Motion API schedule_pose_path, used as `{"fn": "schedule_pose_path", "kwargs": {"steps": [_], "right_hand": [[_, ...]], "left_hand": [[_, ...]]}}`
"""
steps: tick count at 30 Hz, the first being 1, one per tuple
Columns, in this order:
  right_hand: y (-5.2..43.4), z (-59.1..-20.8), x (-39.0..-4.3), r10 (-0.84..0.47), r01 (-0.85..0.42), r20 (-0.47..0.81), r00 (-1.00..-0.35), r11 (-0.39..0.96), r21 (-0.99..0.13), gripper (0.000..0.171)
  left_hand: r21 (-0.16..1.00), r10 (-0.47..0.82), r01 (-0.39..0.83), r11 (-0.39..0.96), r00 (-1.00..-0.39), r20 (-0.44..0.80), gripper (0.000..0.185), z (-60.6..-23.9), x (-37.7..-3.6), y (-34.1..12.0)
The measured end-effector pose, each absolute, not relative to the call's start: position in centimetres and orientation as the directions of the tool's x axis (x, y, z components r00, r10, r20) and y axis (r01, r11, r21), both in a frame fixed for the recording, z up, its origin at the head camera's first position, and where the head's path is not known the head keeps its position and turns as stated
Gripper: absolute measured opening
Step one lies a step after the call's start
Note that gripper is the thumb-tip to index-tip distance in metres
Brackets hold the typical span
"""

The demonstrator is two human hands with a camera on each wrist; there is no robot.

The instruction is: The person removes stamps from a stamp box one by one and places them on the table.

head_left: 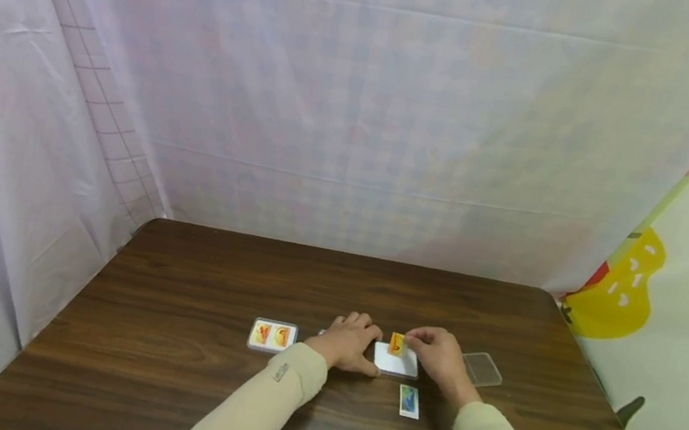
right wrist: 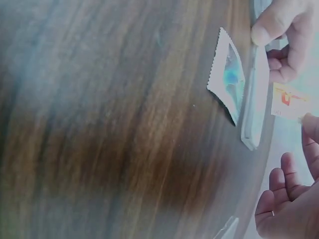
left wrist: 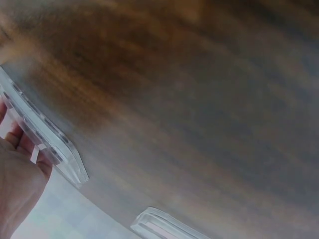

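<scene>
In the head view my right hand (head_left: 440,354) pinches a small yellow-orange stamp (head_left: 397,344) by its edge, above a white-lined shallow case (head_left: 398,366). The stamp (right wrist: 289,101) has a red and orange picture and stands upright in the right wrist view. My left hand (head_left: 350,342) grips the case's left side, the thumb at the near corner and the fingers towards the far one. A blue-green stamp (head_left: 409,401) with a scalloped edge lies on the table just in front of the case.
A clear lid (head_left: 482,369) lies right of my right hand. Left of my left hand sits a clear case (head_left: 273,336) with two orange-yellow stamps in it. A clear edge (head_left: 321,332) peeks out by my left wrist. Everything rests on a dark wooden table (head_left: 185,280); a pale curtain (head_left: 363,98) hangs behind.
</scene>
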State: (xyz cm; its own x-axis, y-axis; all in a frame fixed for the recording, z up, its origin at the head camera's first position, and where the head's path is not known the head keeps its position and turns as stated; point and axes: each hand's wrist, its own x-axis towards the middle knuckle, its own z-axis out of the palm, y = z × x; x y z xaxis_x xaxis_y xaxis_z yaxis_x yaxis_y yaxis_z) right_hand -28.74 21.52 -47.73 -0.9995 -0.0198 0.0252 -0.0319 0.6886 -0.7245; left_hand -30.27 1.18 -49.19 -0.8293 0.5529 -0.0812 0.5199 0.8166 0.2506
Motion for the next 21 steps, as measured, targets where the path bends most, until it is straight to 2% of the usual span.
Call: {"fn": "schedule_pose_path", "kwargs": {"steps": [11, 21], "right_hand": [[22.2, -47.3, -27.5, -0.004, 0.012, -0.019, -1.000, 0.663, -0.749, 0.016], [21.7, -47.3, -26.1, -0.067, -0.066, 0.029, -0.997, 0.645, -0.761, 0.011]], "left_hand": [[0.261, 0.548, 0.513, 0.818, -0.833, -0.081, 0.057, -49.4, -30.3, 1.2], [0.247, 0.554, 0.521, 0.817, -0.828, -0.084, 0.060, -49.0, -30.1, 1.1]]}}
